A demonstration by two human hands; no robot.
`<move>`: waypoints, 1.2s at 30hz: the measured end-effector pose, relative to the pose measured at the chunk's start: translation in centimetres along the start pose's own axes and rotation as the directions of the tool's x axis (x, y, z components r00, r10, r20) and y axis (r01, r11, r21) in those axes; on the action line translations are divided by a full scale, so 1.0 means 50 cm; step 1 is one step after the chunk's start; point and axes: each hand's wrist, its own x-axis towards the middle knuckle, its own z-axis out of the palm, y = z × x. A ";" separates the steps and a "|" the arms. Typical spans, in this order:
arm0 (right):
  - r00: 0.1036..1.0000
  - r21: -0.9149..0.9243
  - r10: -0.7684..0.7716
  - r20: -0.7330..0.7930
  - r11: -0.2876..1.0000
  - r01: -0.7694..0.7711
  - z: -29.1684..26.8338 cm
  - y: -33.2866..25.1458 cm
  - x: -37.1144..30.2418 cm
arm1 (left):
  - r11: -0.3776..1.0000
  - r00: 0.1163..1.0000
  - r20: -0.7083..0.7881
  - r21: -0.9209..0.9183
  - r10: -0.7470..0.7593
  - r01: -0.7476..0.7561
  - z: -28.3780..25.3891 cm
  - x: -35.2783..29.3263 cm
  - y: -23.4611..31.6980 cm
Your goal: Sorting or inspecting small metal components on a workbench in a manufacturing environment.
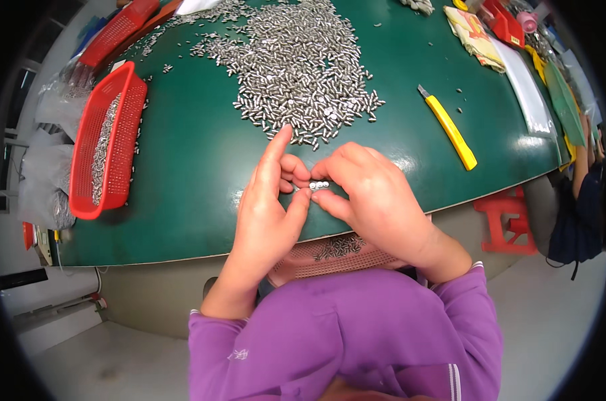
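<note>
Both hands' grip, left (266, 214) and right (376, 200), pinching small shiny metal pins (318, 185) over green mat (196, 160)

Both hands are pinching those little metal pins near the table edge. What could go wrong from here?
The pins sit only between fingertips of the left hand and right hand, so they could slip. Near the table edge, dropped ones may miss the basket below. A sleeve could scatter the pile.

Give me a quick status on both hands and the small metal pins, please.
Left hand and right hand pinch a short row of small silver metal pins together. Big loose pin heap just beyond on green table. Nothing obstructing.
</note>
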 end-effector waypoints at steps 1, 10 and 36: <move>1.000 -0.001 -0.011 -0.001 1.000 0.011 0.000 -0.001 0.001 | 1.000 1.000 0.010 -0.027 0.011 -0.011 0.000 -0.002 -0.006; 0.990 -0.053 -0.051 0.131 0.997 0.058 -0.013 -0.015 -0.027 | 0.993 0.994 -0.103 -0.112 -0.040 0.028 -0.009 0.000 -0.020; 1.000 0.081 0.006 -0.028 0.997 -0.003 -0.005 0.034 0.015 | 0.971 0.991 0.128 0.237 -0.022 -0.009 -0.005 0.049 0.012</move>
